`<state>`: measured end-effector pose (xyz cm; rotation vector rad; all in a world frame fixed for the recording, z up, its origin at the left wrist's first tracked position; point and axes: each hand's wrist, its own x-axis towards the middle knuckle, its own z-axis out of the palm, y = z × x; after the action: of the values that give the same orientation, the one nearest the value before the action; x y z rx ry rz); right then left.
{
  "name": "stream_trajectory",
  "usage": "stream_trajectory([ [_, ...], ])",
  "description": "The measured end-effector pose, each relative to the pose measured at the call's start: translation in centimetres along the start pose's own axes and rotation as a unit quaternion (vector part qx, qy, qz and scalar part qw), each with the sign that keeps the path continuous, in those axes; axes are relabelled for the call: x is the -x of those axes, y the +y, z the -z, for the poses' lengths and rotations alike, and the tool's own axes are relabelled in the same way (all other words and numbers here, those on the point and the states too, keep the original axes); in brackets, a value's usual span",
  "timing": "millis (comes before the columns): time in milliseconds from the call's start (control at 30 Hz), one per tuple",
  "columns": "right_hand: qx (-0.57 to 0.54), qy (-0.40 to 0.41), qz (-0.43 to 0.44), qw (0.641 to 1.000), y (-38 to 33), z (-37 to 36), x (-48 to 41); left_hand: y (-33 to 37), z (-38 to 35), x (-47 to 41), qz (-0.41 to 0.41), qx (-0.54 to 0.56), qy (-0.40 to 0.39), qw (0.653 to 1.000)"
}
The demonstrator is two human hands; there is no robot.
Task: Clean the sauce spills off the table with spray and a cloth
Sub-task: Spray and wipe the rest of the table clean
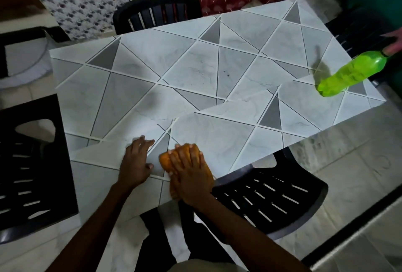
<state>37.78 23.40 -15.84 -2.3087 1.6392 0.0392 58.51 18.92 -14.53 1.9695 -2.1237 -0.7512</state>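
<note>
Your right hand [191, 171] presses flat on the bunched orange cloth [166, 159] at the near edge of the table [195, 71], its length running away from you. Your left hand [136, 163] rests flat beside it, fingers spread.

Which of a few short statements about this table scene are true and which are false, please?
1. The right hand presses on the orange cloth. True.
2. The left hand holds the green bottle. False: it rests flat on the table; another person's hand is at the bottle's cap.
3. The cloth lies by the table's near edge. True.
4. The bottle stands upright in the table's middle. False: it is tilted, near the table's right end.
</note>
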Motion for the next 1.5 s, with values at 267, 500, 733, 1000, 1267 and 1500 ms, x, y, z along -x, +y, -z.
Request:
stream_trajectory([
  [267,-0.031,0.015,-0.195,0.98,15.8,4.2,-3.8,-1.8,0.8,1.0,-0.018,-0.003,0.065,0.998],
  [500,-0.039,0.031,-0.274,0.96,8.5,3.9,-8.2,-6.1,0.6,4.1,0.019,0.004,0.097,0.995],
  [733,-0.03,-0.004,0.109,0.994,-5.9,0.3,-4.8,-8.2,2.7,5.9,0.104,0.006,0.082,0.991],
  [1000,0.028,-0.024,-0.048,0.998,6.0,1.5,-3.7,-8.6,2.2,6.5,0.079,0.032,0.108,0.991],
  [1267,0.008,0.027,0.096,0.995,-10.3,-0.1,-9.8,-11.3,3.4,8.7,0.107,0.041,0.134,0.984],
  [1500,0.057,-0.04,0.194,0.979,-3.2,-1.4,-3.6,-13.5,3.1,10.0,0.113,0.057,0.131,0.983],
])
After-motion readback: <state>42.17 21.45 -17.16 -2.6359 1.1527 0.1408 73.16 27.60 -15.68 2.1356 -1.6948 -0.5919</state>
